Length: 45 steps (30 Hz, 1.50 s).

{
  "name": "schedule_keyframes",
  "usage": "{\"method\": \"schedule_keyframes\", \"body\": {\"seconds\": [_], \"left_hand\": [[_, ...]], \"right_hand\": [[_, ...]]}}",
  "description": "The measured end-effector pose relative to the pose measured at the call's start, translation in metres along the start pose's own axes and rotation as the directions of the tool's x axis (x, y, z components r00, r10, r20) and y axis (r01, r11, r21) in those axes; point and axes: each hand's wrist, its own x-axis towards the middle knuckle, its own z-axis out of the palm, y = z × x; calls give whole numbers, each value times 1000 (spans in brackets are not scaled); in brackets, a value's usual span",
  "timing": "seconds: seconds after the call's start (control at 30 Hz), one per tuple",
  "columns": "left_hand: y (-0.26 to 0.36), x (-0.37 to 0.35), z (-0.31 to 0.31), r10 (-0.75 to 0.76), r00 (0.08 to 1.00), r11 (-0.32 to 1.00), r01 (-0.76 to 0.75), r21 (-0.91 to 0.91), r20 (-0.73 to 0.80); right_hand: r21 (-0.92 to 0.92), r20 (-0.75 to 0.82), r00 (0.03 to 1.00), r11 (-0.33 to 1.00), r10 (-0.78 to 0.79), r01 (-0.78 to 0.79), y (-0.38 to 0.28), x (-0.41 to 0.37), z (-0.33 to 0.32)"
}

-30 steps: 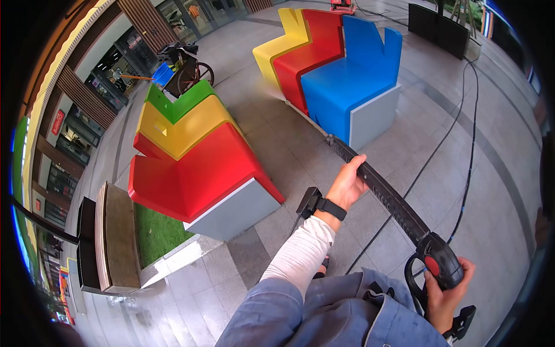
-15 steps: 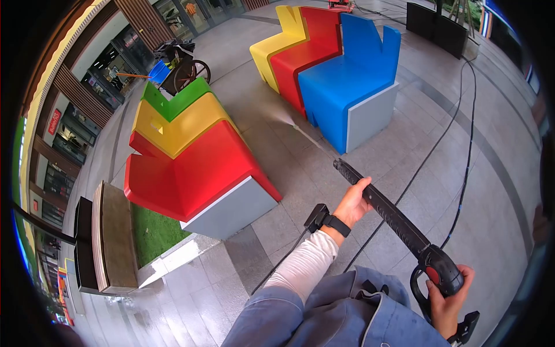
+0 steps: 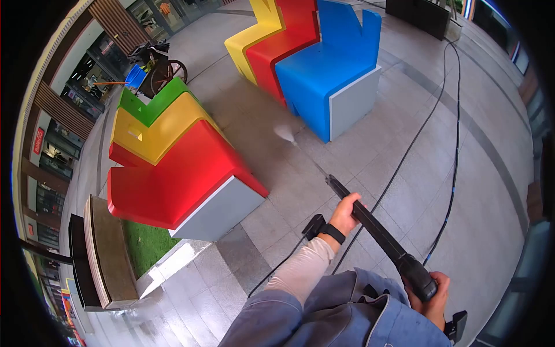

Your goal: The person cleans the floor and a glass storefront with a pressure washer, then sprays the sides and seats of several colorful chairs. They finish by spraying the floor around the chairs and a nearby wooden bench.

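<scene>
My left hand point(image 3: 345, 214) is wrapped round the barrel of a black spray gun point(image 3: 378, 234) near its front end. Around the gun's rear grip is my right hand point(image 3: 436, 298), its fingers partly hidden by the body of the gun. The gun points up and to the left, and a thin jet with a white spray point(image 3: 285, 134) comes from its nozzle over the paving. That spray lies between a red, yellow and green bench point(image 3: 196, 168) on the left and a blue, red and yellow bench point(image 3: 329, 69) on the right.
Black hoses point(image 3: 458, 139) run across the paving at the right. A cart with a blue bucket point(image 3: 136, 76) stands behind the left bench. At lower left are a curved planter bench point(image 3: 113, 254) and green turf point(image 3: 147, 240). A dark panel point(image 3: 419, 16) stands at the top right.
The view has shifted, so the benches sit further left. The gun has rolled, hiding its red part and trigger loop, and its spray now lands nearer the nozzle. Both hands keep hold.
</scene>
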Motion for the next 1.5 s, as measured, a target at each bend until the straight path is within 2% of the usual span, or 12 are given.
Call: {"method": "schedule_keyframes", "body": {"seconds": [0.17,0.3,0.43,0.5,0.57,0.63,0.7,0.83,1.03,1.17,1.3,1.5], "left_hand": [[43,-4,12,176,983,984,-176,-5,46],[4,40,12,-28,994,994,39,-103,107],[0,45,-16,-37,997,998,34,-56,-65],[19,32,-37,-3,986,998,-7,-56,-166],[33,17,-39,26,967,999,-31,-16,-254],[33,30,-37,26,991,998,-34,-58,-130],[38,55,-32,-90,976,964,136,-228,200],[64,82,-31,-45,972,958,109,-267,233],[149,43,-73,29,978,940,43,-339,205],[154,100,-27,-18,931,949,130,-288,364],[172,141,12,-47,980,976,86,-200,193],[246,193,2,10,994,991,-24,-134,-108]], "right_hand": [[207,-44,991,971,130,-118,-16,27,14],[72,-75,985,986,153,-148,-22,15,17],[-111,-19,990,984,139,-140,-24,22,23],[154,85,972,961,219,-230,-28,39,31],[194,84,973,954,216,-228,-26,47,42],[340,12,939,882,343,-326,-32,53,50],[319,-2,949,900,315,-298,-33,51,58],[21,-108,975,981,192,-191,-43,73,85],[375,135,902,821,410,-430,-102,131,92],[358,-43,894,842,446,-404,-114,146,95],[261,-123,907,895,403,-362,-111,186,101],[281,102,961,919,258,-276,-87,290,131]]}}
